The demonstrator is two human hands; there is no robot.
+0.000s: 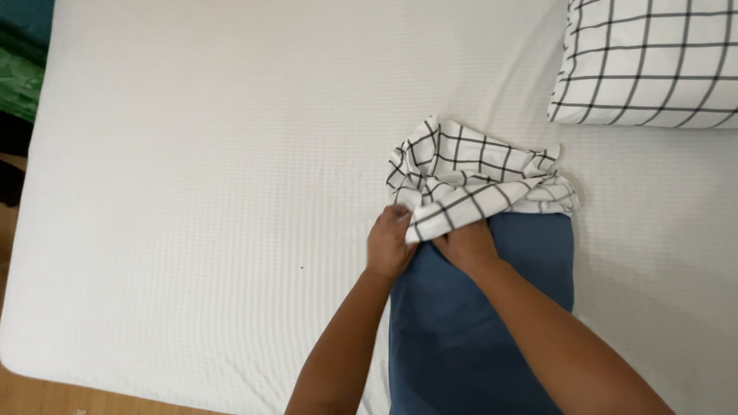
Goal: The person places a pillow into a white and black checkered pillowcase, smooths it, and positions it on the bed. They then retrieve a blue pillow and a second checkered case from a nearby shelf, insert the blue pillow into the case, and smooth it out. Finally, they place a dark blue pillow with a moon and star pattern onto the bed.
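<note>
1. Count — one blue pillow [492, 323], one checked case [473, 180] bunched over its far end, one cased pillow [653, 61], all on the bed [192, 192].
2. Left hand [390, 244] pinches the case's edge; right hand [465, 244] grips it, fingers tucked under the cloth.
3. Blue pillow's near end is cut off by the frame.
</note>
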